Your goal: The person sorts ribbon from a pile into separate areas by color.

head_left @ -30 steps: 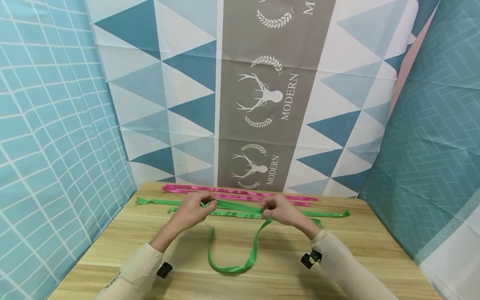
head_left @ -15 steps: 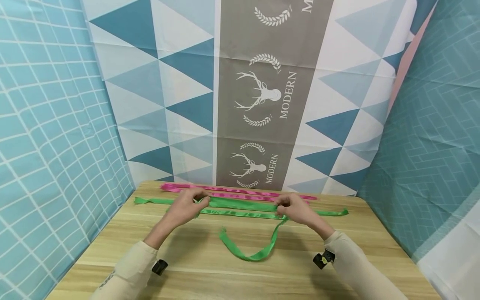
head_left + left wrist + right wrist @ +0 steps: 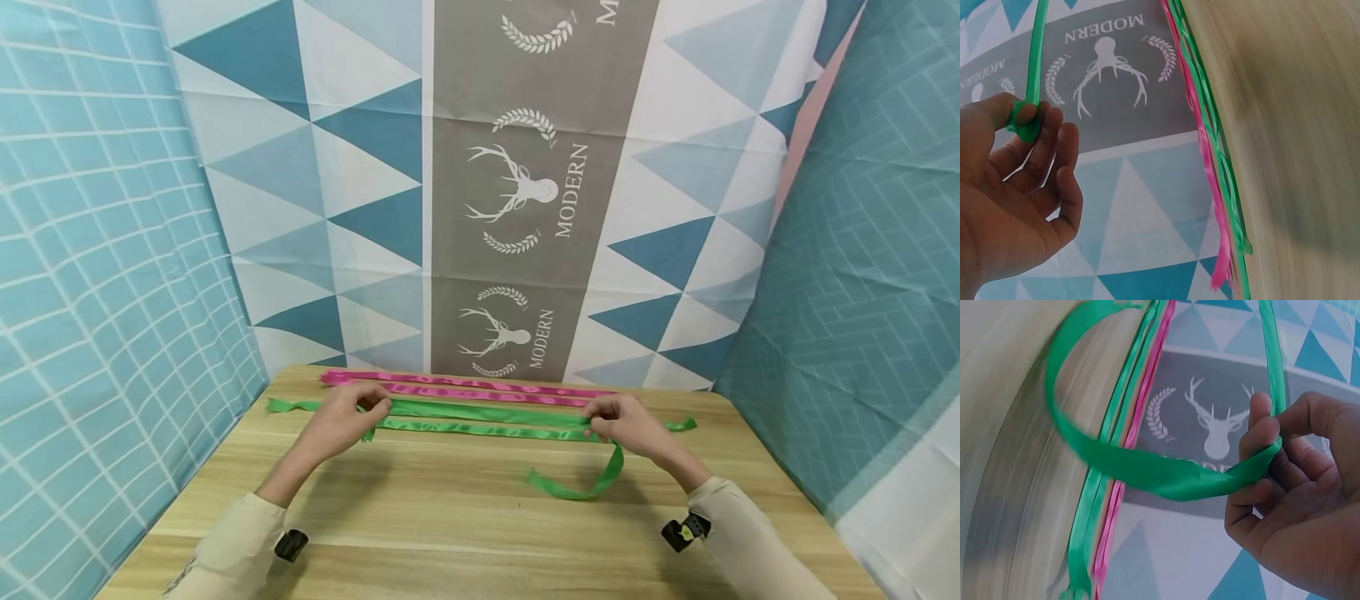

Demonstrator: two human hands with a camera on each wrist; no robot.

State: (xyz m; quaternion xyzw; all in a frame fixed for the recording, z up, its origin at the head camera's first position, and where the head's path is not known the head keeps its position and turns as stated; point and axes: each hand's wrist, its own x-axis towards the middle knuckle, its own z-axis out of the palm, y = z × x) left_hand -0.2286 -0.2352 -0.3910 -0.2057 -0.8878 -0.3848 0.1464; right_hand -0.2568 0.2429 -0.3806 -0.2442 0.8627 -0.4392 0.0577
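Note:
A green satin ribbon (image 3: 487,412) is stretched between my two hands above the table. My left hand (image 3: 345,421) pinches one end between thumb and fingers; in the left wrist view, that ribbon (image 3: 1035,56) runs taut away from the fingertips. My right hand (image 3: 630,429) pinches it farther along. From there a loose tail (image 3: 573,494) hangs and curls toward the left, seen as a wide loop (image 3: 1160,478) in the right wrist view. Beneath the held ribbon, other green ribbons (image 3: 480,430) lie lengthwise on the table, partly hidden by the hands.
Pink ribbons (image 3: 480,392) lie along the back of the wooden table (image 3: 450,550), behind the green ones. A patterned cloth (image 3: 510,192) hangs directly behind the table. Blue cloths hang at the left (image 3: 112,250) and right (image 3: 862,250) sides.
My hands have moved apart, left hand leftward and right hand rightward, still gripping the ribbon. The stretch between them is longer, while the hanging tail is shorter and farther right.

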